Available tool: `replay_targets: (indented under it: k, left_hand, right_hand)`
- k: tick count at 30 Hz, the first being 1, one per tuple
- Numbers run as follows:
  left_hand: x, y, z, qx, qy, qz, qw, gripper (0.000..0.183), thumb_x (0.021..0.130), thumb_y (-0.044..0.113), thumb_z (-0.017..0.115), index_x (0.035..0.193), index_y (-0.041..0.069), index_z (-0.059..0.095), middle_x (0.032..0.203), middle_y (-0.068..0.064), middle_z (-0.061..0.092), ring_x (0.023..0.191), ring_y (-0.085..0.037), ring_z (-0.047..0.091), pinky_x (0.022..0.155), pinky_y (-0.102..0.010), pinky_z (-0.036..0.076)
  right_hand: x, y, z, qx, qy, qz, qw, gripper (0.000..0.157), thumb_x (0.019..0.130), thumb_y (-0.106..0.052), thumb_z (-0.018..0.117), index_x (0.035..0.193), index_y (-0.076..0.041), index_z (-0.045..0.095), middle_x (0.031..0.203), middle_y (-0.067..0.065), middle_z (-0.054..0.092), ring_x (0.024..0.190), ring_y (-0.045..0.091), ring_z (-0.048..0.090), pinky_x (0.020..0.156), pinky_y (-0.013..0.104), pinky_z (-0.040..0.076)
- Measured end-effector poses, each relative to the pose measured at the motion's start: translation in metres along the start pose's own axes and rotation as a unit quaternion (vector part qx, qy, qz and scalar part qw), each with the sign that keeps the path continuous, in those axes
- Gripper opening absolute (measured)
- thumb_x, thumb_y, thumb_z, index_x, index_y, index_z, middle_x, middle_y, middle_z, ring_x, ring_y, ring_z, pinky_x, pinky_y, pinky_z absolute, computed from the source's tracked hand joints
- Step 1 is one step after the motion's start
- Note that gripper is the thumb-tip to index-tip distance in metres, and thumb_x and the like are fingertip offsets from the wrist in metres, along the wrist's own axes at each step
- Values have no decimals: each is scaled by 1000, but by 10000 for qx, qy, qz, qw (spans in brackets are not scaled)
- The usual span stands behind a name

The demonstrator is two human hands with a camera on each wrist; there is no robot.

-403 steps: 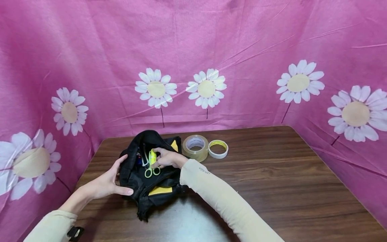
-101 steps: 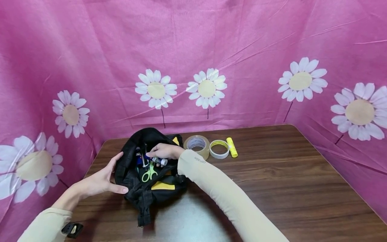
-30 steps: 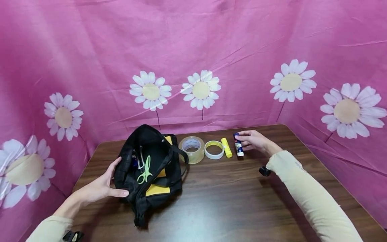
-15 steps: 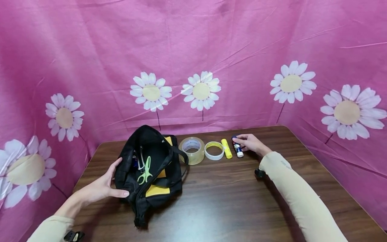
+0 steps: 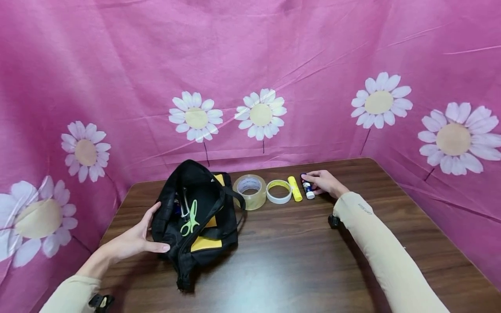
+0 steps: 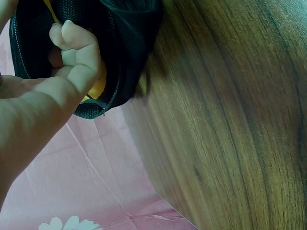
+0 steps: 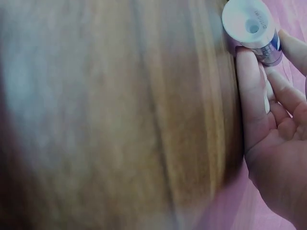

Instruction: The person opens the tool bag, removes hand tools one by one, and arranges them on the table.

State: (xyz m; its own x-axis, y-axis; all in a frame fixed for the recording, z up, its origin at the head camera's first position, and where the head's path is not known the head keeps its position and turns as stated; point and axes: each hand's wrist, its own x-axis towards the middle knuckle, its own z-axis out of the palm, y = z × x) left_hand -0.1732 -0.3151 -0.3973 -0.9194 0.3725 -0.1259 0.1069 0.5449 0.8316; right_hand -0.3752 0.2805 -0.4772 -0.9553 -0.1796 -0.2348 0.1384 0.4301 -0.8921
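I watch the right hand (image 5: 325,181) pinch a blue-and-white tube (image 5: 307,186), the left hand (image 5: 135,238) gripping a black bag (image 5: 227,215); uneven release could roll the tube into the yellow stick (image 5: 295,188).

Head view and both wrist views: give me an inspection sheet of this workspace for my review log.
Surface: brown wood-grain tabletop, light glare toward the near side.
Job's things: black fabric bag with yellow patches, open, light-green scissors inside, other contents partly hidden; to its right, in a row, clear tape roll, white tape ring, yellow cylindrical tube, blue-and-white cylindrical stick.
Clutter: nothing seen.
Hands: left hand grips the bag's left side; right hand pinches the blue-and-white stick.
Cables: nothing seen.
Surroundings: pink cloth backdrop with white flowers, behind and at both sides.
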Motion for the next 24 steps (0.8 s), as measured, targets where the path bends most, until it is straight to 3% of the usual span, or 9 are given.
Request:
replay_targets:
  k: [6,8,15,24]
  left_hand:
    - [4,-1,4,-12,-147,-102,9998,123,82,19,86,162,14,-7,157,-32,19,143,-44,20,107,-46,34]
    - [2,-1,2,7,-69,-178,9998,123,82,20,86,163,16,-6,158,-30,17,143,-44,18,107,-44,33]
    - [-1,-2,-3,-97,-6,-150,9998,123,81,18,86,163,17,-6,157,-30,18,143,-43,16,95,-15,33]
    - [-1,-2,-3,-255,-21,-113,9996,124,81,17,86,163,18,-7,158,-29,19,143,-43,17,92,-9,31]
  right_hand:
    - [-3,0,-2,-133,76,184,9997,70,100,-45,63,148,4,46,110,15,55,77,16,55,65,32,58]
    - [1,-3,2,-140,39,136,9998,72,99,-46,64,148,3,46,112,16,55,78,16,55,66,32,58]
    - [3,-6,6,-63,41,152,9999,70,98,-48,65,146,0,50,121,17,57,77,15,55,65,31,58]
    - [5,-8,8,23,110,140,9998,64,102,-45,60,144,3,50,118,18,57,73,14,54,64,31,58]
